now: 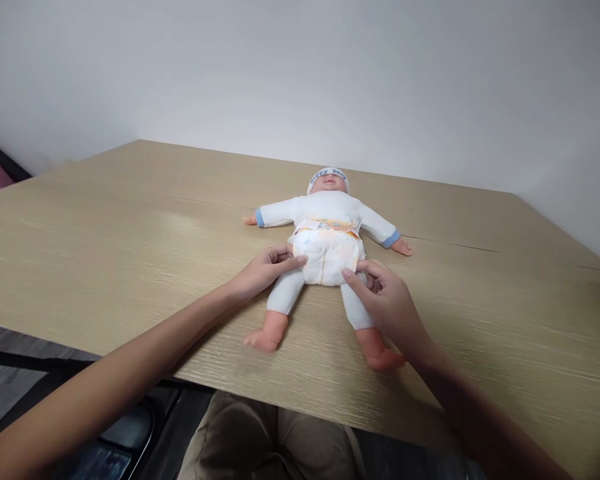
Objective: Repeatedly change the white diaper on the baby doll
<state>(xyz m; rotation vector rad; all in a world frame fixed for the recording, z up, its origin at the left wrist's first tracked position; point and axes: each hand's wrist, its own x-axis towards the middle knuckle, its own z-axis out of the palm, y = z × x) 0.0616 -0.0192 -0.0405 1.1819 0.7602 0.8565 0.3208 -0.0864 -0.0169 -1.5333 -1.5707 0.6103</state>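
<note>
A baby doll (325,212) in a white suit with blue cuffs lies on its back on the wooden table (130,227), head toward the wall. It wears a white diaper (329,257) with an orange waistband. My left hand (265,270) rests at the diaper's left leg edge, fingers together and stretched toward it. My right hand (383,297) pinches the diaper's right leg edge with thumb and fingers.
The table runs to a plain white wall behind the doll. Its near edge is just in front of my lap (260,440). A dark chair or object (125,433) sits on the floor at lower left.
</note>
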